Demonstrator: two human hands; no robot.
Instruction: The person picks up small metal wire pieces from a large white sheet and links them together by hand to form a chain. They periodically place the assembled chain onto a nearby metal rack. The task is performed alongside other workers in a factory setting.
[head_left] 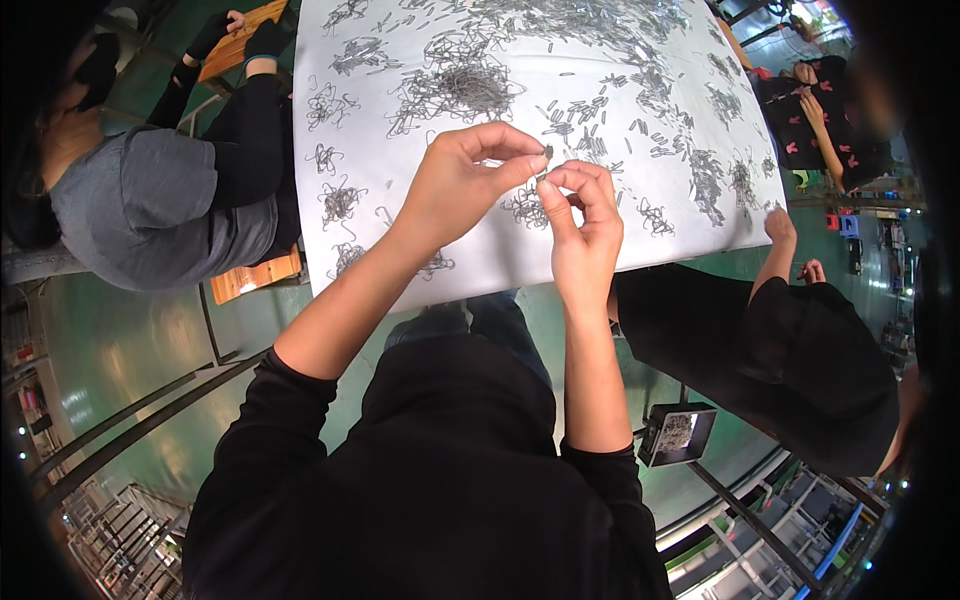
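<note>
My left hand [462,182] and my right hand [588,215] meet fingertip to fingertip above the near part of a white-covered table [480,270]. Between the left thumb and forefinger is a small dark piece [548,151], too small to name. The right thumb and fingers are pinched just below it; what they hold is hidden. Under the hands lies a small heap of thin bent wire pieces [525,208]. Beyond them is a large tangled pile of dark curved wire pieces [470,88], with short straight dark pieces [580,125] scattered to its right.
Small clumps of bent wire [340,203] line the left side. More short pieces [706,185] lie at the right. A person in grey [165,205] sits left, one in black [780,330] at the near right, another [815,120] far right. A dark tray of small pieces [677,434] stands lower right.
</note>
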